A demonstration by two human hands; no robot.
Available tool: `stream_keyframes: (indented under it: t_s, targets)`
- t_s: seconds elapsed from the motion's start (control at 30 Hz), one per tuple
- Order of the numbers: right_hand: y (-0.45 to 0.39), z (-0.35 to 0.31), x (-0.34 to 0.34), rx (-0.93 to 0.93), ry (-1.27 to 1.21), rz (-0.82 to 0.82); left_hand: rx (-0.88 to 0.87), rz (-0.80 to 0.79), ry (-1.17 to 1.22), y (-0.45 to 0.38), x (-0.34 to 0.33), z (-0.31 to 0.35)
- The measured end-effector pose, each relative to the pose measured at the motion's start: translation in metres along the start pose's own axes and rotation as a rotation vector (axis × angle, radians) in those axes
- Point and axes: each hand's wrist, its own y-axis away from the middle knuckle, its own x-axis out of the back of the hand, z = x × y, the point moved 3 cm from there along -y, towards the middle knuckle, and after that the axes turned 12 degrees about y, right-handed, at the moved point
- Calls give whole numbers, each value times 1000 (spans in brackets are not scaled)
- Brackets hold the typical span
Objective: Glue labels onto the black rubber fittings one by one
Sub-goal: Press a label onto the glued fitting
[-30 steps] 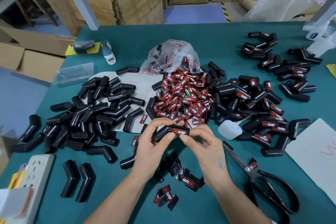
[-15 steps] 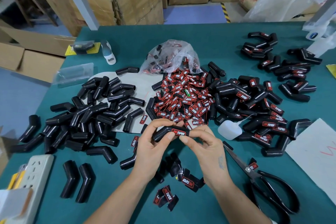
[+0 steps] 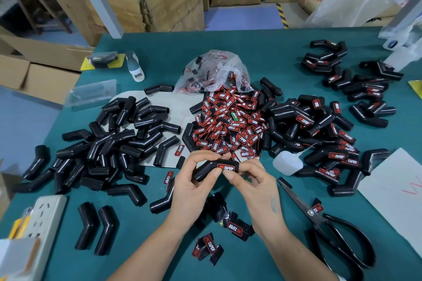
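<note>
**benchrat:** So, where's the piece sitting right now? Trying to work out which hand does the pressing.

**gluepot_42:** Both hands have it, lifted just above the green table (image 3: 285, 52), near the middle. The left hand (image 3: 194, 180) is curled round the bare left leg of the black fitting (image 3: 206, 170), thumb underneath. The right hand (image 3: 251, 180) pinches the other leg, thumb tip right at the lower edge of the red label (image 3: 226, 168). The labelled leg runs roughly left to right, label facing the camera.

**benchrat:** So the label's between the two thumbs?

**gluepot_42:** Pretty much, both thumbs touch it or sit just beside it. Right hand is nearer its far end, so I'd guess that one smooths it down along the long axis while the left steadies the elbow. The glue bottle (image 3: 287, 163) lies just to the right. Unlabelled pile (image 3: 114, 139) sits left, done ones (image 3: 331, 143) right, loose labels (image 3: 228, 118) just beyond the hands.
</note>
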Motion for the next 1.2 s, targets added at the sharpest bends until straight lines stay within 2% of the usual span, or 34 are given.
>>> stream_keyframes:
  t_s: [0.5, 0.67, 0.97, 1.2]
  targets:
    - [-1, 0, 2, -30, -11, -71, -12, -45, -28, -2, 4, 0]
    - [-1, 1, -1, -79, -29, -53, -43, -68, -86, -1, 3, -1]
    - [-2, 5, 0, -59, -72, -54, -59, -86, -78, 0, 0, 3]
    - [-1, 2, 3, -38, -59, -32, 85, -93, -101, 1, 1, 1]
